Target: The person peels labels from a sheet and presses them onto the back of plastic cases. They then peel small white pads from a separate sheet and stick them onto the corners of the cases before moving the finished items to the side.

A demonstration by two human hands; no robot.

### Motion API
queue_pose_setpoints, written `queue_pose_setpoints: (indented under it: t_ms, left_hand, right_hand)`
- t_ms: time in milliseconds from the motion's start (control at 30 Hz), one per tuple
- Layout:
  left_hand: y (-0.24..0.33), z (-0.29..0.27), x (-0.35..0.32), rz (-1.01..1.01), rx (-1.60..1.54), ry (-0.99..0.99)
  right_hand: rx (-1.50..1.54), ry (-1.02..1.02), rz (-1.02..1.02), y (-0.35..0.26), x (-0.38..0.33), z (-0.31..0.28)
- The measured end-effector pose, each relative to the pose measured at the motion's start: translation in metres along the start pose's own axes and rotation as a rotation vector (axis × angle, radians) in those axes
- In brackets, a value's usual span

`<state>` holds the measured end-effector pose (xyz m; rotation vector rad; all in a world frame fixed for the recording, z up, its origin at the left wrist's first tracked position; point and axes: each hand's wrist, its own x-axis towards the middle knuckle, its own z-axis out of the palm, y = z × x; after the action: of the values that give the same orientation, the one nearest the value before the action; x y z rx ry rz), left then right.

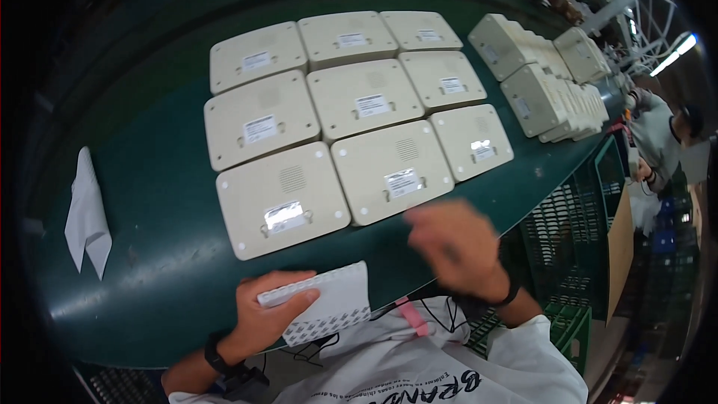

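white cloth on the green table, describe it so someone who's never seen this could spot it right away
Start at the dark green table with its grid of cream flat housings. Look far to the left of that grid, near the table's left edge. There lies the white cloth, alone and crumpled with hanging points, soft and thin where the housings are rigid rounded slabs.

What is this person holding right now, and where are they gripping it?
The left hand grips a white stack of sheets by its left end. The right hand is blurred and seems to hold nothing.
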<state>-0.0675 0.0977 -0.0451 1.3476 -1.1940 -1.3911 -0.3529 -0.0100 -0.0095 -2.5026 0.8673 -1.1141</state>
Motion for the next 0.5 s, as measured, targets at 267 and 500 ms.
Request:
queue_pose_setpoints:
  t_ms: [267,500]
  left_hand:
    - [0.003,0.002,0.003,-0.049,0.055,0.049]
    - [0.013,0.028,0.007,-0.117,-0.036,0.148]
  right_hand:
    - [0.18,0.118,0.679,0.187,0.024,-0.109]
    - [0.117,0.006,0.595,0.195,0.014,-0.101]
